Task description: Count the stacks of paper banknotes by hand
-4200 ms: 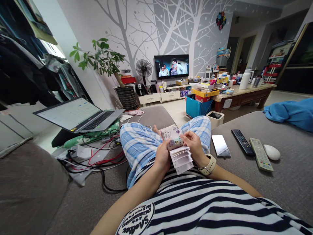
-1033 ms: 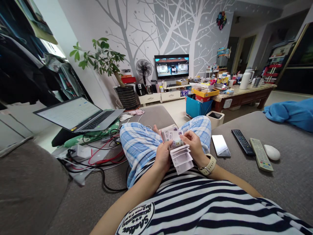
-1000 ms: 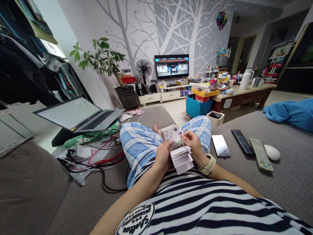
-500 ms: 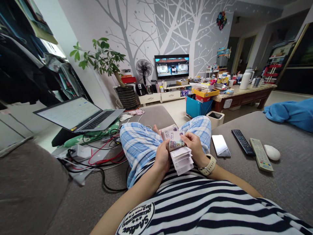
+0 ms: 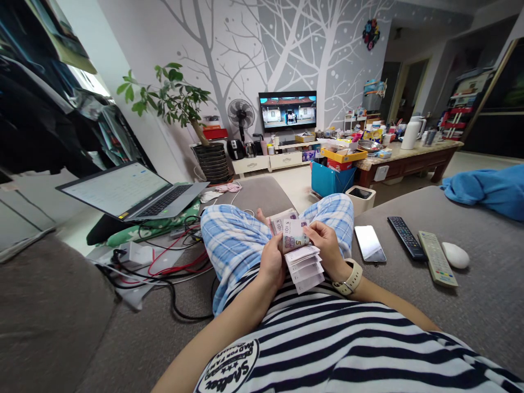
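A stack of banknotes (image 5: 295, 240) sits in front of my lap, over my blue plaid trousers. My left hand (image 5: 272, 261) is wrapped round the stack's left side and holds it. My right hand (image 5: 325, 248) pinches the top note, marked 5, between thumb and fingers. Several notes are folded down toward me and fan out below the hands. A pale watch is on my right wrist.
A phone (image 5: 369, 243), two remote controls (image 5: 406, 237) (image 5: 436, 257) and a white mouse (image 5: 455, 254) lie on the grey sofa at my right. An open laptop (image 5: 135, 194) and tangled cables (image 5: 172, 262) are at my left. A blue cloth (image 5: 487, 188) lies at the far right.
My right hand has kept flipping notes down from the stack, one by one. The hands stay in the same place. The picture on the television has changed.
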`<state>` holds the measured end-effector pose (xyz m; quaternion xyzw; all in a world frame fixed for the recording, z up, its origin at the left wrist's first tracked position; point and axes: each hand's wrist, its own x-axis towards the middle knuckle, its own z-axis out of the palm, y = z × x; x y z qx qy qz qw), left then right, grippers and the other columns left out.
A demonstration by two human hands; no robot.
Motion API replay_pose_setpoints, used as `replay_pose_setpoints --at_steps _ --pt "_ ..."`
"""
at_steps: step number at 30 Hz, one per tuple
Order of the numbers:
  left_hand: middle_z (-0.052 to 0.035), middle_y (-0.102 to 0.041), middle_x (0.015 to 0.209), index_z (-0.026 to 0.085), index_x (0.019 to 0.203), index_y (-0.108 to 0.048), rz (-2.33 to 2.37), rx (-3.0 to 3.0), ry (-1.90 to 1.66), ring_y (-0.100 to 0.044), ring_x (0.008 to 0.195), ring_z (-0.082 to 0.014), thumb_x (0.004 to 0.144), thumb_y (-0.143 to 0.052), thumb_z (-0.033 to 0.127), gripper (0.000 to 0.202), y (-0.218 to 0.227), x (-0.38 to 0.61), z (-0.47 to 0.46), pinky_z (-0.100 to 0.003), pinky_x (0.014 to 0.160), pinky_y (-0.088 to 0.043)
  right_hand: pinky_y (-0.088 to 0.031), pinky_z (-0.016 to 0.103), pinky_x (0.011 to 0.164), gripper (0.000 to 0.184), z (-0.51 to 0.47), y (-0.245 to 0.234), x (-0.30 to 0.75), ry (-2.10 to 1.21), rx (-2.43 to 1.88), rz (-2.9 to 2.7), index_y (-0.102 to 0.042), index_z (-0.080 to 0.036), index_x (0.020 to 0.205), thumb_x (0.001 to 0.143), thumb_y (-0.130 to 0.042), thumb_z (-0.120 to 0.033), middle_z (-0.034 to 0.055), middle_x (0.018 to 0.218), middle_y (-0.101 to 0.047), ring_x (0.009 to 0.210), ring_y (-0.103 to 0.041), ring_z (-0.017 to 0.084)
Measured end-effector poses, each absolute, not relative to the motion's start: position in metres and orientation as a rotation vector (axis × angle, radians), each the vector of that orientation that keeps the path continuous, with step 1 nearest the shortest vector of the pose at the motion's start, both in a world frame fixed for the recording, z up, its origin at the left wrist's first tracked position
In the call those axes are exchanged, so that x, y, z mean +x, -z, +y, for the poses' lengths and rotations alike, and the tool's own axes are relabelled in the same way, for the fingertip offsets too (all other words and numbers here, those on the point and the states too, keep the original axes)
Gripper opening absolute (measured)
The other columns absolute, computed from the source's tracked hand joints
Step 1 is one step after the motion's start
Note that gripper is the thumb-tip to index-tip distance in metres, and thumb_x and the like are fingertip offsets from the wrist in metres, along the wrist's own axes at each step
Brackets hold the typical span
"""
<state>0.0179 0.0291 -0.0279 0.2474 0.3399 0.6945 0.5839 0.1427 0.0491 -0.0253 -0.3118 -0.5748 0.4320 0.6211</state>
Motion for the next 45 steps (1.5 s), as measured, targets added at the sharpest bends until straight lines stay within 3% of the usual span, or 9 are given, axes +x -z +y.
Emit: replay_pose_setpoints --at_steps 11,31,41,45 --pt "-0.0101 -0.077 0.095 0.012 0.096 -0.069 0.810 0.594 -1.623 -0.071 0.101 -0.0278 0.076 -0.060 0.023 0.025 0.0263 0.0192 0.0271 -0.039 0.090 -0.055 -0.033 0.026 0.051 0.026 0.0480 0.0268 0.1408 -1.055 -0.681 -1.278 -0.061 -0.019 0.071 0.079 -0.067 -0.043 -0.0037 0.058 -0.052 0.053 -0.042 0.012" --pt "-0.0102 -0.077 0.089 0.011 0.087 -0.070 0.818 0.636 -1.602 -0.072 0.093 -0.0292 0.066 -0.065 0.025 0.025 0.0201 0.0209 0.0233 -0.040 0.087 -0.055 -0.034 0.025 0.052 0.031 0.0400 0.0186 0.1414 -1.055 -0.614 -1.294 -0.056 -0.020 0.064 0.082 -0.063 -0.044 -0.0042 0.057 -0.047 0.054 -0.039 0.012" --pt "-0.0099 -0.077 0.091 0.011 0.090 -0.071 0.803 0.611 -1.590 -0.071 0.097 -0.0290 0.068 -0.065 0.023 0.026 0.0276 0.0191 0.0279 -0.040 0.089 -0.055 -0.031 0.027 0.051 0.035 0.0418 0.0220 0.1419 -1.034 -0.619 -1.307 -0.052 -0.020 0.062 0.084 -0.061 -0.046 -0.0048 0.056 -0.043 0.053 -0.036 0.012" --pt "-0.0096 -0.077 0.091 0.011 0.092 -0.071 0.815 0.597 -1.592 -0.072 0.093 -0.0280 0.068 -0.068 0.024 0.028 0.0280 0.0182 0.0272 -0.040 0.089 -0.055 -0.033 0.028 0.053 0.037 0.0443 0.0245 0.1425 -1.029 -0.622 -1.316 -0.055 -0.021 0.064 0.088 -0.056 -0.048 -0.0036 0.056 -0.048 0.052 -0.040 0.013"
